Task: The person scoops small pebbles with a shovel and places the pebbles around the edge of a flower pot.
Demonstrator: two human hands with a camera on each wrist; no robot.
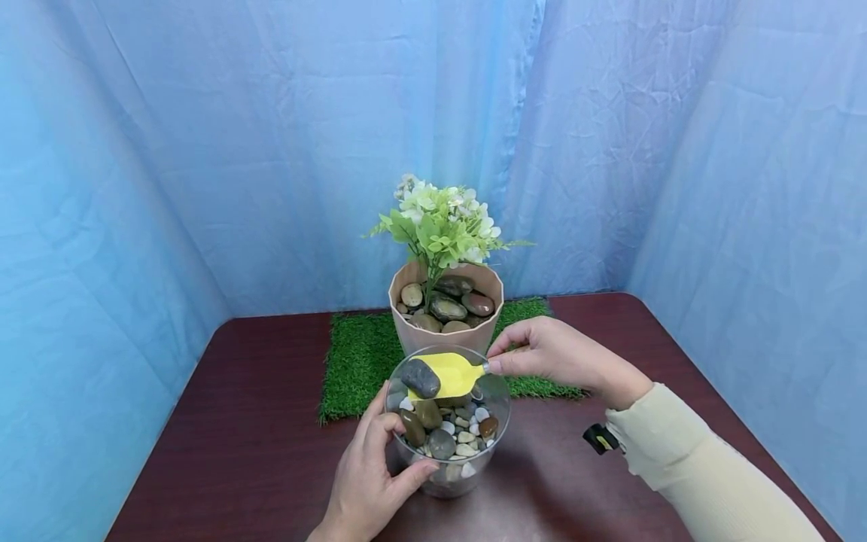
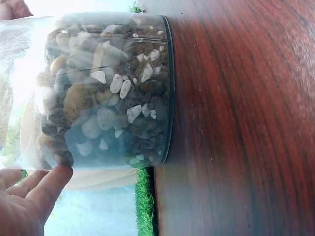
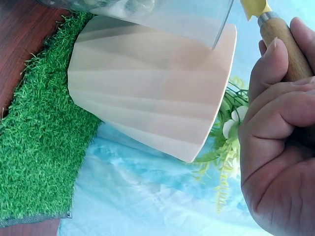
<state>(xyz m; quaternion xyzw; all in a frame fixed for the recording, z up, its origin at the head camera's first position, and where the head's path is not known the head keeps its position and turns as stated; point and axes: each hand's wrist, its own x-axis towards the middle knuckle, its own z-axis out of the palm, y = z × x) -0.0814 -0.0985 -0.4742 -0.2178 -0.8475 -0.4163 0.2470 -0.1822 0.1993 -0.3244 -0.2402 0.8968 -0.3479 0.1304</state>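
Observation:
A clear glass container stands on the table, part filled with pebbles in white, grey and brown. My left hand holds it at the left side, thumb by the front rim and fingertips against the wall. In my right hand is the wooden handle of a small yellow scoop, gripped near its metal collar. The scoop's blade lies over the mouth of the container, with a large dark grey stone at its tip.
Right behind the container stands a beige fluted pot holding large stones and a white-flowered plant. The pot sits on a green artificial grass mat. Blue curtains surround the dark red wooden table.

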